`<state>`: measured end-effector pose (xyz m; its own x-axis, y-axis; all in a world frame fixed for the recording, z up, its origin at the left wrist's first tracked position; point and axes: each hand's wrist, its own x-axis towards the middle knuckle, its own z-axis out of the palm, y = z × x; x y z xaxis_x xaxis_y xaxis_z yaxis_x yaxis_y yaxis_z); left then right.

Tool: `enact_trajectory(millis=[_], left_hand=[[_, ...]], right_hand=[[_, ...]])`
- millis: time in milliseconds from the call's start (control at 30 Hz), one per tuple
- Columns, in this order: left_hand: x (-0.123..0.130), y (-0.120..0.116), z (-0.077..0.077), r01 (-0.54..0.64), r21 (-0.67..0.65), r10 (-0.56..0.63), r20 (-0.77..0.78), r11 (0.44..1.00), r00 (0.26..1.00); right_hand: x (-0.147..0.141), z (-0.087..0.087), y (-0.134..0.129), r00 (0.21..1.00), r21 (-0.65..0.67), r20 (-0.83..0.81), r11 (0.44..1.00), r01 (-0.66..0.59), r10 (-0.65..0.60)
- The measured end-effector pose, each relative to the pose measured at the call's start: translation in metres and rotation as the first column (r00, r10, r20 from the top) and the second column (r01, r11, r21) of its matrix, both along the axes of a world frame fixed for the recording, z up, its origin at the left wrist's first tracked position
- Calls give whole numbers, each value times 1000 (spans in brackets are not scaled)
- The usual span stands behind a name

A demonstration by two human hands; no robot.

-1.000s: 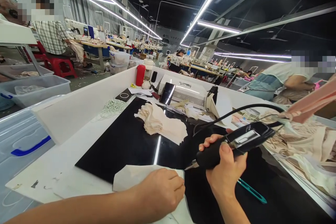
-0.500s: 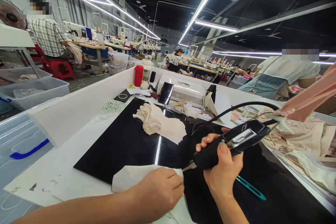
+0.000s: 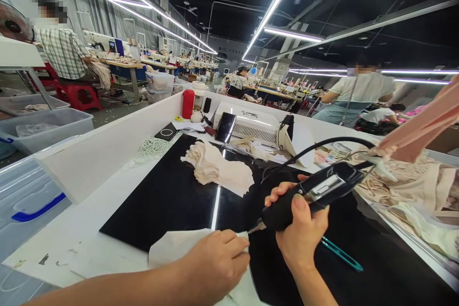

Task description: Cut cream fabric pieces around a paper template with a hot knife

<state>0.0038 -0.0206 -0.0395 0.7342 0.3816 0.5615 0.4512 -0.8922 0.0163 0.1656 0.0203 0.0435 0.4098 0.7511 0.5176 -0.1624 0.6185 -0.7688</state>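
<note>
Apparently working white sheet (image 3: pixel 172 246), pinched in left hand (image 3: pixel 219 267), with black power tool (image 3: pixel 321 194) gripped in right hand (image 3: pixel 300 233); next needs steady aim.

Bearings from the left hand (image 3: pixel 222 263), which grips a pale sheet (image 3: pixel 172 247). Passage available at 10 to 11 o'clock over the black board (image 3: pixel 143 220), bounded by the white side wall (image 3: pixel 114 148). Obstruction at 12: cloth stack (image 3: pixel 222 169), with bare board between. Obstruction at 2: right hand (image 3: pixel 297 229) with handheld tool (image 3: pixel 315 193), cable (image 3: pixel 322 141) arching beyond. Teal tool (image 3: pixel 343 254) lies at 3, past the right wrist.
</note>
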Motion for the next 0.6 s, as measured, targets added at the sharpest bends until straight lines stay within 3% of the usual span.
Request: enact_trajectory(millis=[600], left_hand=[[2,5,-3,11,102,-11,0,995,1000]], right_hand=[[1,-2,2,1000,16,-31,1000,-2,2]])
